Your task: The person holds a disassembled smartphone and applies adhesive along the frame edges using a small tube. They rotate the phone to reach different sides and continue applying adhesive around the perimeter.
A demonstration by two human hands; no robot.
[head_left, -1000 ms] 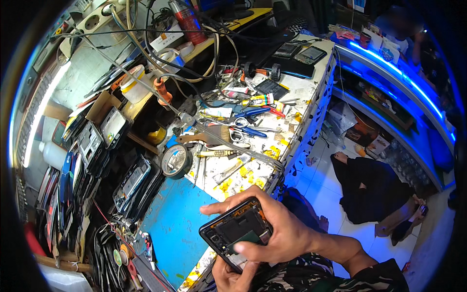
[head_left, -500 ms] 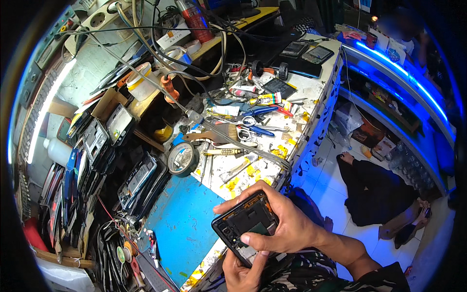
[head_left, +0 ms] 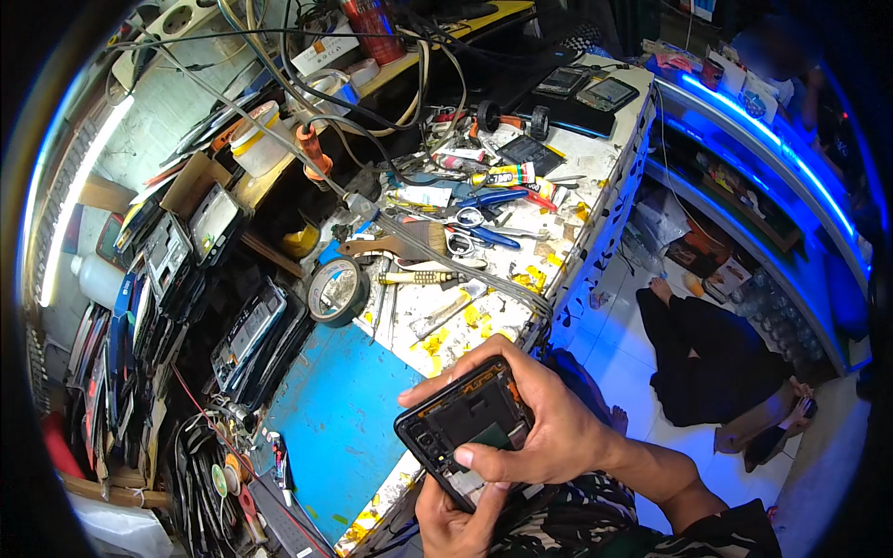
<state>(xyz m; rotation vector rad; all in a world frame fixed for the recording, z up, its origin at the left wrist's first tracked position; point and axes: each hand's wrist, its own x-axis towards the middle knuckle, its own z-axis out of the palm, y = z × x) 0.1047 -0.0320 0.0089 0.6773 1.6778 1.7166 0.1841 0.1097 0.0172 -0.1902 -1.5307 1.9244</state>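
Note:
A black smartphone (head_left: pixel 463 416) with its back cover off tilts in front of me, its dark inner frame, orange-edged parts and camera area showing. My right hand (head_left: pixel 569 423) is closed around its upper and right sides; the thumb presses on the inside and a finger stretches along the top edge. From below, my left hand (head_left: pixel 454 523) grips the bottom end, with its thumb beside the lower edge. The fingers under the phone are hidden. Just beyond the phone lies a blue work mat (head_left: pixel 339 418) on the bench.
Tape roll (head_left: pixel 318 305), brush (head_left: pixel 395 242), pliers (head_left: pixel 493 198), scissors (head_left: pixel 462 244) and glue tubes (head_left: pixel 507 175) clutter the bench. Stacked phone housings (head_left: pixel 251 339) stand at left; cables (head_left: pixel 419 102) hang over the back. Someone in dark clothes (head_left: pixel 712 363) sits on the floor at right.
The view has shifted slightly, so the bench things appear a little further left. Both hands keep the same hold on the smartphone, which sits slightly further left in the picture.

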